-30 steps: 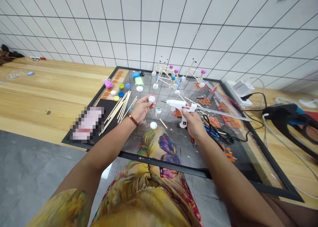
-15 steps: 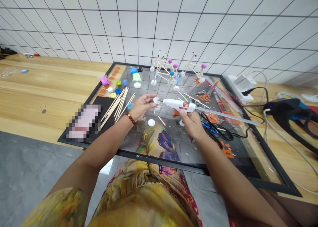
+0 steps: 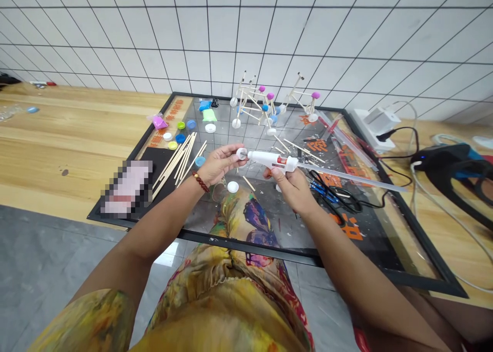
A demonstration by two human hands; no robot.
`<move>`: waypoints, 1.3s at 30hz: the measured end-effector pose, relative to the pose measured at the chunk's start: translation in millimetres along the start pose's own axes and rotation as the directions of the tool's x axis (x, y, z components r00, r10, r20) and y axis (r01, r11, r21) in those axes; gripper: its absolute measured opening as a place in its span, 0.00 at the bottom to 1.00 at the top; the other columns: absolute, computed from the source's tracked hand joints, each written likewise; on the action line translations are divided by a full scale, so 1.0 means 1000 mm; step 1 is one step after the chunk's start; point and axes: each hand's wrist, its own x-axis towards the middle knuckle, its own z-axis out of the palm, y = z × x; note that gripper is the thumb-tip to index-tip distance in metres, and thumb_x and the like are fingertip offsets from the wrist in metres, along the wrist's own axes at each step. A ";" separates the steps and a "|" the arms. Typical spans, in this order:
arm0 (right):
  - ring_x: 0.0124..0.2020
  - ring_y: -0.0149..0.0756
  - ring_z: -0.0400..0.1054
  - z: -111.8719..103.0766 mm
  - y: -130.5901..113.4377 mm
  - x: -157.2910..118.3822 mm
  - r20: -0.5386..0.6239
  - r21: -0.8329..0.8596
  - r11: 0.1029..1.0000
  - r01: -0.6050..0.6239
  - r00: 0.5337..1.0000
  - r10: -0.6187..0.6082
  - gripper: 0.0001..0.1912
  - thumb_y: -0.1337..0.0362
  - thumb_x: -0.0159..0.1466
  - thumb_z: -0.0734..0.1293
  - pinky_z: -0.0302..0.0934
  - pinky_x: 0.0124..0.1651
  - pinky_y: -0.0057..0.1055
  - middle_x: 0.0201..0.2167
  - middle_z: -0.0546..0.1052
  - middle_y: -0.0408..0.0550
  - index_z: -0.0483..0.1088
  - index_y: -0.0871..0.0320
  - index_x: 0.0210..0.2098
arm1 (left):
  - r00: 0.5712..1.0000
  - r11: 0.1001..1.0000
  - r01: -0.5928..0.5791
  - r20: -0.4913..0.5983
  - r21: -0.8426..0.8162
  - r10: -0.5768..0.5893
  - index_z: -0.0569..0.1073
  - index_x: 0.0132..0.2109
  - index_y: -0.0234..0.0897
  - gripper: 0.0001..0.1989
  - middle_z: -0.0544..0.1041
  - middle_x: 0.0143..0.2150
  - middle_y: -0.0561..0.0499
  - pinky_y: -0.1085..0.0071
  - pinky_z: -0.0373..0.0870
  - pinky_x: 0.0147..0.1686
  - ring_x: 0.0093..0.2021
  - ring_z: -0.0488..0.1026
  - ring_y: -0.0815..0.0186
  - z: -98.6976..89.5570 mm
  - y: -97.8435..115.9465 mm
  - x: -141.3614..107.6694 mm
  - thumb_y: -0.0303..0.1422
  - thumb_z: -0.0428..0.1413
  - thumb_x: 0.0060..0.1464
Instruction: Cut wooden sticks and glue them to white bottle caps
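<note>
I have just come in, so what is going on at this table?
A person's left hand holds a small round white cap by its edge. The right hand grips a white glue gun with red parts, its nozzle pointing at the cap; whether they touch is unclear. Beyond the hands, frameworks of pale wooden sticks with coloured balls stand near the tiled wall. Loose pale wooden sticks lie to the left.

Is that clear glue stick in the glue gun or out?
Partly in: the glue stick enters the rear of the white glue gun, with a long length sticking out behind.
</note>
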 end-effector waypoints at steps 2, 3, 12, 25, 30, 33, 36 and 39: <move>0.38 0.44 0.75 0.001 0.001 0.000 -0.001 0.004 1.000 -0.003 1.000 0.003 0.31 0.36 0.69 0.59 0.66 0.45 0.40 0.34 0.80 0.51 0.76 0.57 0.35 | 1.000 1.000 -0.007 0.024 0.010 0.006 0.83 0.45 0.36 0.20 0.84 0.43 0.47 0.61 0.78 0.52 0.44 0.81 0.63 -0.003 -0.002 0.001 0.29 0.75 0.43; 0.38 0.45 0.75 0.001 0.002 0.000 -0.002 0.004 1.000 -0.002 1.000 0.002 0.31 0.36 0.69 0.59 0.67 0.46 0.40 0.34 0.81 0.51 0.76 0.57 0.35 | 0.999 1.000 -0.013 0.031 0.014 0.012 0.83 0.45 0.36 0.20 0.84 0.43 0.48 0.61 0.77 0.52 0.44 0.81 0.63 -0.005 -0.003 0.002 0.30 0.75 0.43; 0.43 0.50 0.77 0.003 0.001 0.000 -0.012 -0.064 0.994 0.089 0.996 -0.090 0.26 0.41 0.71 0.59 0.69 0.51 0.46 0.36 0.81 0.54 0.76 0.56 0.41 | 0.999 0.999 -0.037 0.031 0.030 0.036 0.81 0.48 0.38 0.23 0.84 0.44 0.49 0.63 0.75 0.54 0.46 0.79 0.65 -0.011 -0.005 0.006 0.28 0.75 0.43; 0.46 0.52 0.77 0.009 0.011 -0.001 -0.052 -0.250 0.952 0.175 0.980 -0.194 0.28 0.41 0.73 0.55 0.70 0.51 0.48 0.42 0.82 0.59 0.75 0.56 0.43 | 1.000 0.999 -0.018 0.007 0.050 0.017 0.76 0.56 0.39 0.29 0.84 0.45 0.50 0.59 0.73 0.59 0.48 0.81 0.64 -0.014 -0.005 0.006 0.26 0.72 0.46; 0.45 0.52 0.77 0.009 0.012 -0.001 -0.047 -0.289 0.938 0.193 0.975 -0.216 0.30 0.41 0.73 0.53 0.71 0.50 0.48 0.44 0.82 0.59 0.75 0.57 0.47 | 1.000 0.998 -0.013 -0.007 0.069 0.013 0.75 0.58 0.38 0.30 0.84 0.46 0.49 0.58 0.73 0.60 0.48 0.81 0.63 -0.013 -0.004 0.006 0.25 0.71 0.47; 0.46 0.53 0.77 0.010 0.014 -0.002 -0.051 -0.307 0.931 0.199 0.973 -0.225 0.29 0.42 0.73 0.54 0.71 0.50 0.48 0.44 0.82 0.60 0.75 0.57 0.51 | 1.000 0.996 -0.013 -0.008 0.084 0.013 0.74 0.59 0.38 0.31 0.84 0.47 0.49 0.57 0.72 0.61 0.50 0.81 0.62 -0.013 -0.004 0.005 0.26 0.71 0.47; 0.47 0.55 0.77 0.010 0.016 -0.002 -0.052 -0.326 0.923 0.206 0.970 -0.236 0.28 0.44 0.73 0.55 0.71 0.50 0.49 0.46 0.82 0.60 0.75 0.57 0.53 | 1.000 0.997 -0.015 -0.011 0.076 0.016 0.74 0.58 0.38 0.31 0.85 0.46 0.49 0.58 0.73 0.60 0.47 0.82 0.63 -0.012 -0.004 0.005 0.26 0.72 0.46; 0.48 0.55 0.77 0.011 0.016 -0.002 -0.052 -0.337 0.918 0.211 0.969 -0.242 0.26 0.46 0.74 0.56 0.71 0.50 0.49 0.46 0.82 0.61 0.75 0.58 0.53 | 1.000 0.998 -0.017 -0.011 0.066 0.018 0.75 0.57 0.39 0.32 0.85 0.45 0.50 0.58 0.73 0.60 0.46 0.82 0.64 -0.011 -0.004 0.005 0.26 0.73 0.44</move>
